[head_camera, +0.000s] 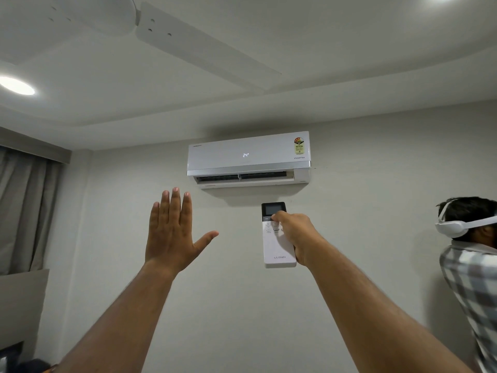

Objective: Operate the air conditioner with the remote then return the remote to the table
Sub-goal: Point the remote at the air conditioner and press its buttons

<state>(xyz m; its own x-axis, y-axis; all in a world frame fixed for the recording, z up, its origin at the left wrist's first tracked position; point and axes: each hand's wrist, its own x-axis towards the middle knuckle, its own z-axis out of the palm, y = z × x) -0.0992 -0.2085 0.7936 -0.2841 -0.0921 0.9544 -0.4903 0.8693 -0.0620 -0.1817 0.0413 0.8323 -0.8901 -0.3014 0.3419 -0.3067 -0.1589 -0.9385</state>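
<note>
A white wall-mounted air conditioner hangs high on the wall, its front showing 24 and its lower flap open. Below it my right hand is shut on a white remote with a dark screen at its top end; the thumb rests on the buttons just under the screen, and the remote points up at the unit. My left hand is raised to the left of the remote, palm away from me, fingers spread, holding nothing. No table is in view.
Another person in a checked shirt with a white headset stands at the right edge. Grey curtains hang at the left. A ceiling fan blade and round ceiling lights are overhead.
</note>
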